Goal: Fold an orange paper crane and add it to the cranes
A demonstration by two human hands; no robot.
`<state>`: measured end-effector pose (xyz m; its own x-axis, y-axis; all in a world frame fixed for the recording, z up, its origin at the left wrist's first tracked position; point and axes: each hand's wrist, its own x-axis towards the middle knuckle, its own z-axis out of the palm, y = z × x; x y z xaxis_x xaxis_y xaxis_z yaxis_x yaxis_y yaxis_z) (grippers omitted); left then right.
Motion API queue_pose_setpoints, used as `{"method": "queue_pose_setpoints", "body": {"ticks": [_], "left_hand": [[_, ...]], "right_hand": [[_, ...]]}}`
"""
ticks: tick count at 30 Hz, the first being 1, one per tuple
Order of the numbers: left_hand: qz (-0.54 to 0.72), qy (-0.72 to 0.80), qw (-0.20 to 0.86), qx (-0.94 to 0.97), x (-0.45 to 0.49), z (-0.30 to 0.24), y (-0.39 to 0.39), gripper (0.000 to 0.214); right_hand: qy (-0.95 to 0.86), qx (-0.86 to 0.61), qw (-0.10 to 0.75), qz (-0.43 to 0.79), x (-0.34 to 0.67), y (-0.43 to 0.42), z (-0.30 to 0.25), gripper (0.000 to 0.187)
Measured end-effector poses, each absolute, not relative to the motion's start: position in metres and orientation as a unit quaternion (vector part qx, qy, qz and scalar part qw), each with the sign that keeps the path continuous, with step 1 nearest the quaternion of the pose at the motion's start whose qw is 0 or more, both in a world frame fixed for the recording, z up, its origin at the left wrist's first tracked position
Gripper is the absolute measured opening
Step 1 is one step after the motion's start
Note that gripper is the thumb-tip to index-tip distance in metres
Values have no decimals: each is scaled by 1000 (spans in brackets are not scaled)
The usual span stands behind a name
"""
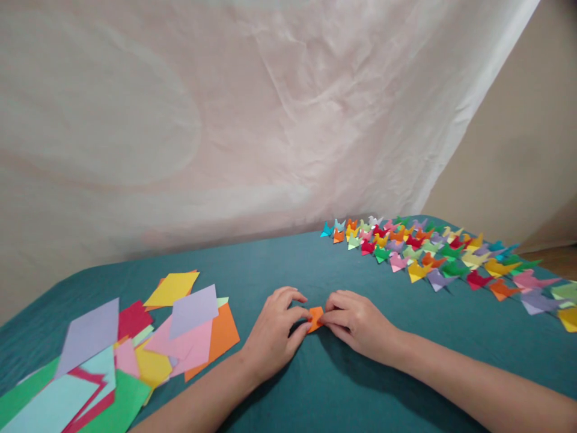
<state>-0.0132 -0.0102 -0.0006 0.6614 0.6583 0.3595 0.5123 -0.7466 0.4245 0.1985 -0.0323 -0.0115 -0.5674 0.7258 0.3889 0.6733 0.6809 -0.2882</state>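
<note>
Between my hands, low over the green cloth, is a small folded piece of orange paper (315, 319). My left hand (282, 328) pinches its left side between thumb and index finger, the other fingers curled loosely above. On the other side my right hand (354, 319) grips the paper's right edge with thumb and fingertips pressed together. Parts of both paper edges are hidden by the fingertips. Nearest to my left forearm lies a spread of loose coloured paper sheets (193, 346). Off to the right stand rows of small folded paper birds (399, 261) in many colours.
The table (270, 258) is covered in dark green cloth. Behind its far edge hangs a pale, creased fabric sheet (252, 120). At the right, a plain beige wall (518, 150) shows beyond the fabric. The paper birds reach along the table's right edge.
</note>
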Motion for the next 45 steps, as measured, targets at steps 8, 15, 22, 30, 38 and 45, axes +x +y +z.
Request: {"method": "queue_pose_setpoints", "body": {"ticks": [8, 15, 22, 30, 38, 45], "left_hand": [[220, 325, 158, 906, -16, -2, -7, 22], [202, 353, 178, 896, -18, -5, -3, 24], [181, 354, 192, 897, -19, -1, -2, 24], [171, 361, 204, 894, -20, -1, 0, 23], [179, 362, 220, 888, -20, -3, 3, 24], [180, 362, 239, 883, -21, -1, 5, 26]], "right_hand": [[-885, -397, 229, 87, 202, -30, -14, 18], [-846, -402, 253, 242, 203, -22, -7, 16], [-803, -435, 288, 286, 197, -17, -11, 12], [-790, -452, 306, 278, 195, -18, -13, 10], [-790, -461, 307, 265, 193, -17, -15, 10], [-790, -465, 306, 256, 193, -16, -19, 10]]}}
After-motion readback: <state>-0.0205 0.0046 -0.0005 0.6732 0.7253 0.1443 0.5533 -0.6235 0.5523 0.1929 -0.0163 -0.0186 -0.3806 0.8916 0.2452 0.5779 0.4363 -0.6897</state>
